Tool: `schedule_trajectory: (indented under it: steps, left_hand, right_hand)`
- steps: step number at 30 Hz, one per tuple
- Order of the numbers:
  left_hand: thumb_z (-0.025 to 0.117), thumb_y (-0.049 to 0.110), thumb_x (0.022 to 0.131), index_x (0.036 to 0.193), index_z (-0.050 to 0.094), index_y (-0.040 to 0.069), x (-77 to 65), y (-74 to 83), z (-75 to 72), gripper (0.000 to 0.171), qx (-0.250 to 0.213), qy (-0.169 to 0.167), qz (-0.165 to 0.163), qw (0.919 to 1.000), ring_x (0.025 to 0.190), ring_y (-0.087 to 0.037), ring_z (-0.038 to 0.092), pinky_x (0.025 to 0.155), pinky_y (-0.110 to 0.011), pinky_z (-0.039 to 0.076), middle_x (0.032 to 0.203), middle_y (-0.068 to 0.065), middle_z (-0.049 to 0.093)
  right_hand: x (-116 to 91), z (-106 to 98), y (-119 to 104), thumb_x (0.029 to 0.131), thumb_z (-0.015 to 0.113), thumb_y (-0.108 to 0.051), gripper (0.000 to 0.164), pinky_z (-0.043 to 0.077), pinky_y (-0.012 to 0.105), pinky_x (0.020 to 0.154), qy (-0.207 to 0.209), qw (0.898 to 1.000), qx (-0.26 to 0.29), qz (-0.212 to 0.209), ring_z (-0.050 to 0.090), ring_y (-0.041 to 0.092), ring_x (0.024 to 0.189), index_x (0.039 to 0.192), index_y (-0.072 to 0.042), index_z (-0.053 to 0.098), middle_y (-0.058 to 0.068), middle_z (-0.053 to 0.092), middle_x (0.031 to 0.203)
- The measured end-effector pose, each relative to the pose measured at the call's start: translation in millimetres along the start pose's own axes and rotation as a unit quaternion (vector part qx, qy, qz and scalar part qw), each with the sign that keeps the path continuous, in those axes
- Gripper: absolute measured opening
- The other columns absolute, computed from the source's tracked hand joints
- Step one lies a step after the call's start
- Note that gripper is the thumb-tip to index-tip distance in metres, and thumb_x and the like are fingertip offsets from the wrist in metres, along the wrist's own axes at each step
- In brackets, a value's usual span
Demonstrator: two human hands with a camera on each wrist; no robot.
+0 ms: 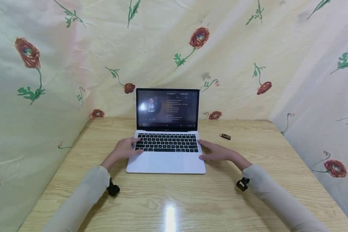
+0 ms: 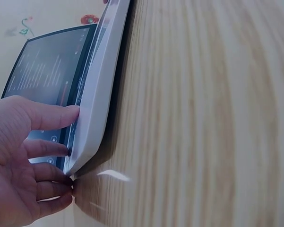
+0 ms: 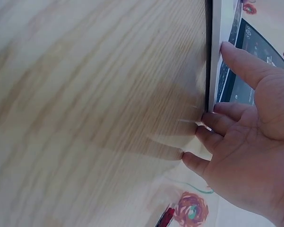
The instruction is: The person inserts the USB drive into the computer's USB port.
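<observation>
An open laptop [image 1: 164, 162] with a silver base and a lit dark screen [image 1: 174, 109] sits on the wooden table. My left hand [image 1: 123, 149] is at its left side; in the left wrist view the thumb [image 2: 56, 117] lies on the base, one finger touches the keyboard area, and others meet the side edge and table. At the opposite side, my right hand [image 1: 217, 152] has its thumb [image 3: 241, 61] against the laptop's edge. Its other fingers extend along that side, some with tips on the table. Neither hand lifts the laptop.
A small red and dark USB stick [image 1: 226, 136] lies on the table [image 1: 150, 203], right of the laptop. Behind and at both sides hangs flower-patterned cloth [image 1: 156, 48]. Black camera mounts [image 1: 113, 188] are strapped to both wrists.
</observation>
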State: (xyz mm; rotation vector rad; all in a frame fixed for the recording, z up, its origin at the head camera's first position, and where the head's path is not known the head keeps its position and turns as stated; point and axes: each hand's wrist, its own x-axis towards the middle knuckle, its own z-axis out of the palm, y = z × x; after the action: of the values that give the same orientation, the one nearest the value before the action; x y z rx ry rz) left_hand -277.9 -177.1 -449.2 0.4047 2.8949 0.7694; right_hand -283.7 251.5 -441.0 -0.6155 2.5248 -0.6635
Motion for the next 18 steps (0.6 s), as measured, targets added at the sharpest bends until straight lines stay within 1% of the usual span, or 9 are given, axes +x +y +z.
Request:
schedule_trajectory:
  steps: [3, 6, 7, 8, 11, 13, 15, 17, 18]
  left_hand:
    - [0.078, 0.033, 0.089, 0.144, 0.055, 0.001, 0.3, 2.8, 1.6, 0.068, -0.002, 0.001, 0.005, 1.0000, 0.062, -0.016, 0.033, 0.061, -0.027, 0.032, 0.072, -0.004, 0.045]
    - [0.079, 0.034, 0.089, 0.144, 0.055, 0.001, 1.1, 4.3, 4.2, 0.069, 0.001, 0.002, 0.013, 0.9999, 0.061, -0.015, 0.032, 0.060, -0.027, 0.031, 0.072, -0.006, 0.047]
    - [0.079, 0.034, 0.089, 0.144, 0.055, 0.001, 1.1, 4.8, 4.8, 0.068, 0.001, 0.003, 0.015, 0.9999, 0.061, -0.015, 0.032, 0.061, -0.026, 0.031, 0.074, -0.011, 0.052]
    - [0.079, 0.034, 0.088, 0.144, 0.055, 0.001, 1.2, 5.5, 5.4, 0.068, -0.001, 0.004, 0.018, 0.9998, 0.060, -0.015, 0.032, 0.061, -0.026, 0.031, 0.080, -0.016, 0.059]
    - [0.078, 0.034, 0.088, 0.144, 0.055, 0.002, 1.6, 7.3, 7.2, 0.068, -0.009, 0.002, 0.020, 0.9998, 0.056, -0.013, 0.029, 0.060, -0.025, 0.032, 0.095, -0.031, 0.063]
    - [0.079, 0.033, 0.088, 0.144, 0.056, 0.002, 1.4, 9.3, 7.7, 0.068, -0.016, 0.003, 0.018, 0.9997, 0.054, -0.013, 0.028, 0.060, -0.026, 0.034, 0.116, -0.034, 0.066]
    - [0.078, 0.034, 0.089, 0.145, 0.055, 0.003, 1.4, 11.3, 8.3, 0.068, -0.017, -0.001, 0.016, 0.9997, 0.055, -0.013, 0.029, 0.062, -0.027, 0.037, 0.120, -0.033, 0.066]
    - [0.078, 0.035, 0.089, 0.144, 0.056, 0.004, 1.6, 13.3, 8.5, 0.067, -0.010, 0.002, 0.016, 0.9998, 0.062, -0.014, 0.040, 0.071, -0.030, 0.043, 0.138, -0.029, 0.060]
    - [0.078, 0.035, 0.089, 0.144, 0.056, 0.004, 2.0, 14.1, 8.6, 0.067, -0.007, 0.003, 0.015, 0.9999, 0.064, -0.016, 0.041, 0.073, -0.031, 0.043, 0.144, -0.027, 0.057]
  right_hand:
    - [0, -2, 2, 0.101, 0.062, -0.042, 0.085, 0.019, 0.062, 0.126, 0.000, 1.000, -0.004, 0.004, 0.015, 0.042, 0.157, 0.162, -0.002, 0.020, 0.022, 0.017, 0.169]
    - [-2, -3, 4, 0.101, 0.063, -0.042, 0.085, 0.018, 0.062, 0.126, -0.001, 1.000, -0.006, 0.005, 0.015, 0.043, 0.157, 0.162, -0.001, 0.020, 0.023, 0.018, 0.169]
    - [-3, -4, 4, 0.101, 0.063, -0.041, 0.085, 0.019, 0.062, 0.126, 0.000, 1.000, -0.005, 0.004, 0.016, 0.043, 0.157, 0.162, -0.001, 0.020, 0.023, 0.018, 0.169]
    - [-4, -4, 4, 0.101, 0.063, -0.041, 0.085, 0.018, 0.062, 0.126, 0.000, 1.000, -0.005, 0.004, 0.016, 0.043, 0.157, 0.162, 0.000, 0.020, 0.023, 0.018, 0.169]
    - [-6, -6, 5, 0.101, 0.063, -0.040, 0.086, 0.018, 0.062, 0.126, 0.000, 1.000, -0.002, 0.001, 0.016, 0.044, 0.156, 0.161, 0.002, 0.019, 0.024, 0.018, 0.169]
    - [-8, -7, 6, 0.101, 0.063, -0.040, 0.086, 0.018, 0.061, 0.126, 0.001, 1.000, -0.002, 0.001, 0.015, 0.044, 0.156, 0.161, 0.002, 0.019, 0.025, 0.017, 0.169]
    - [-9, -8, 8, 0.101, 0.063, -0.040, 0.086, 0.018, 0.062, 0.126, 0.001, 1.000, -0.004, 0.001, 0.015, 0.045, 0.156, 0.161, 0.002, 0.019, 0.025, 0.017, 0.168]
    - [-10, -8, 9, 0.101, 0.063, -0.041, 0.086, 0.018, 0.062, 0.126, 0.003, 1.000, -0.006, 0.003, 0.015, 0.045, 0.156, 0.161, 0.001, 0.019, 0.025, 0.017, 0.168]
    - [-10, -9, 10, 0.100, 0.063, -0.041, 0.086, 0.018, 0.062, 0.126, 0.003, 1.000, -0.006, 0.004, 0.015, 0.045, 0.156, 0.161, 0.001, 0.019, 0.025, 0.017, 0.168]
